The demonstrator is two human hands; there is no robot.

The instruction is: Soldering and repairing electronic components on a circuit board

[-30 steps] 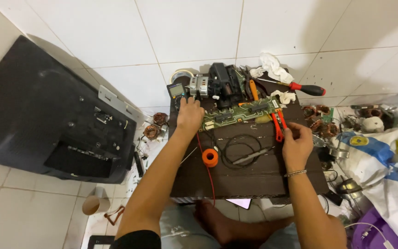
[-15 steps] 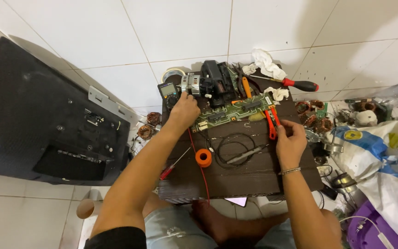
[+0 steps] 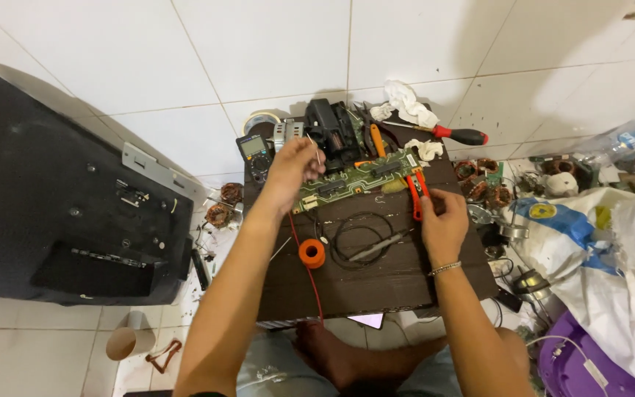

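A green circuit board (image 3: 358,179) lies across the far part of a dark wooden board (image 3: 376,276). My left hand (image 3: 293,169) hovers over the circuit board's left end and pinches a thin metal pin between its fingertips. My right hand (image 3: 443,224) rests at the circuit board's right end, fingers closed on orange-handled pliers (image 3: 417,192). An orange wire spool (image 3: 311,253) and a coiled black cable (image 3: 361,239) lie between my hands.
A large black television back (image 3: 60,206) lies on the floor to the left. A multimeter (image 3: 256,154), black parts (image 3: 332,132), a red-handled screwdriver (image 3: 450,134) and a white rag (image 3: 406,103) sit beyond the board. Copper coils and plastic bags (image 3: 611,265) crowd the right.
My left hand has lifted off the circuit board and now holds a thin pin up. My right hand stays by the pliers. The view has shifted slightly.
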